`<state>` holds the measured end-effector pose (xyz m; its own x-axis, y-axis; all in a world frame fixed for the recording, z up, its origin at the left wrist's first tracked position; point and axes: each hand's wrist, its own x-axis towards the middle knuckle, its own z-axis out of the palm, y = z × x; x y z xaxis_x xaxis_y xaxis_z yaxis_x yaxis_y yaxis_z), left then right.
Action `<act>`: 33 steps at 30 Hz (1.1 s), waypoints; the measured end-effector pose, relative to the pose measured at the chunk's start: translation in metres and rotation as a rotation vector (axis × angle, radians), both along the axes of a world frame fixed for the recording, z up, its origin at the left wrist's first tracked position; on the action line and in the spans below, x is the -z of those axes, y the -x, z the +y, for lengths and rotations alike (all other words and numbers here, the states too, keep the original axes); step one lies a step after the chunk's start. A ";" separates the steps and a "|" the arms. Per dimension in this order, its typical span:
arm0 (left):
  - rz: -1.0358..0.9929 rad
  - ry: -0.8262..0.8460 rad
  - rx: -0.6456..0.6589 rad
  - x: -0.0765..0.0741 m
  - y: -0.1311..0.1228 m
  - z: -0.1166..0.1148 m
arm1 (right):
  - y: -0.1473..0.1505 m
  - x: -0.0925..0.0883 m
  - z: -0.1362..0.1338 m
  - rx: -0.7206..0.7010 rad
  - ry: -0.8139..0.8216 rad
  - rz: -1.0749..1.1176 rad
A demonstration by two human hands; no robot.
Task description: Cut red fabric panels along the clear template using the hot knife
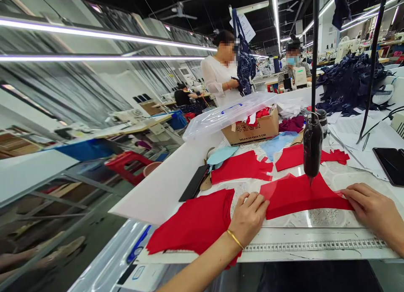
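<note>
A cut piece of red fabric [296, 199] lies spread on the table between my hands. My left hand [249, 214], with a gold bangle at the wrist, has its fingers closed on the fabric's left edge. At the other end, my right hand [368, 203] pinches the fabric's narrow right tip. Over the piece hangs a dark bottle-shaped tool [312, 147] with a thin pointed end at the cloth; I cannot tell whether it touches. A stack of red fabric pieces [195, 220] lies left of my left hand, overhanging the front edge.
A measuring tape [293, 245] runs along the front edge. More red pieces [241, 168] lie behind. A cardboard box [252, 128] sits under a clear plastic lid [221, 113]. A phone [389, 163] and papers [362, 132] are at right. Co-workers [221, 73] are beyond.
</note>
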<state>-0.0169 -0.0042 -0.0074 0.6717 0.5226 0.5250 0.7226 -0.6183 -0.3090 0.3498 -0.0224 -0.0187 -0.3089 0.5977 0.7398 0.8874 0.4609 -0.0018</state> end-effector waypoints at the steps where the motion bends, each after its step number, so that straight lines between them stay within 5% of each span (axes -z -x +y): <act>1: 0.002 -0.001 0.005 0.000 -0.002 -0.002 | -0.005 0.002 0.000 0.010 0.001 -0.006; 9: 0.058 0.026 0.003 -0.004 -0.015 0.000 | -0.021 0.006 0.003 0.074 0.065 0.013; 20: 0.167 0.077 -0.120 -0.023 0.009 -0.016 | 0.024 0.006 0.000 -0.111 0.211 0.009; 33: 0.120 0.085 0.011 -0.002 -0.041 0.002 | -0.038 0.017 -0.002 0.171 0.060 0.052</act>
<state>0.0241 -0.0025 -0.0049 0.7331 0.5539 0.3947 0.6765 -0.6540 -0.3385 0.3877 -0.0240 -0.0361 -0.1610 0.6819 0.7135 0.9509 0.3009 -0.0730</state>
